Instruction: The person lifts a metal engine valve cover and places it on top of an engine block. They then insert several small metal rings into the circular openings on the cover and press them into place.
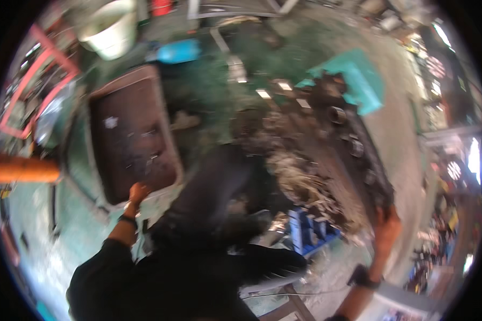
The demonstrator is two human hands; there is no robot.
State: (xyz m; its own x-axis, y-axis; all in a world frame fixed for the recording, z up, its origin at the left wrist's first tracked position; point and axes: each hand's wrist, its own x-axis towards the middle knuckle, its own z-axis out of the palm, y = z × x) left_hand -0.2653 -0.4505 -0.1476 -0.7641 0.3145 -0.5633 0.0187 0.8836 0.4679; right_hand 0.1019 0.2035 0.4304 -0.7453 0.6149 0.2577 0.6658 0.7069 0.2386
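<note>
My left hand [138, 193] is over the near rim of a brown rectangular tray [163, 120], its fingers curled together; blur hides whatever is in them. Small bits and a pale scrap lie on the tray's dark floor. On the right, my right hand [388, 227] has its fingers closed at the near end of a long dark metal part [353, 144] with round openings along it. Beside that part sits a frayed, tan heap of fibrous rags [300, 179]. A blue compartmented holder [310, 235] stands below the heap, close to my legs.
A teal crate [367, 85] sits beyond the metal part. A blue container [179, 51] and a white bucket [112, 32] are behind the tray. At left are an orange cylinder [27, 170] and a red metal frame [37, 80]. Cluttered shelving [444, 214] lines the right.
</note>
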